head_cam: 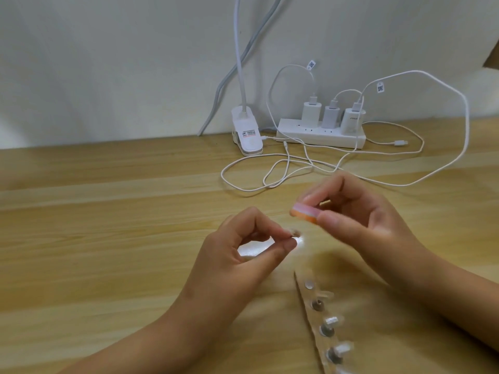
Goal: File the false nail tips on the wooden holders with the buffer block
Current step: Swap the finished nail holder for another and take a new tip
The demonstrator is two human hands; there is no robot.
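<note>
Partway through, at a guess. One nail tip (pixel 294 233) off its seat and pinched between thumb and forefinger of the left hand (pixel 243 255), just beyond the far end of the wooden strip (pixel 314 318). Other fingers of that hand curled under.

Beyond the strip and to its right, the buffer block (pixel 305 213), clamped by thumb and fingertips of the right hand (pixel 364 220). Close to the pinched tip but apart from it, and blurred.

Seated along the strip, at least three other tips (pixel 332 321). Filed or not: impossible to tell. Probably most of the job left.

Long axis of the block roughly crosswise to the strip, free end toward the left hand. Pinched tip seemingly aimed at the block, though too small and blurred to be sure.
</note>
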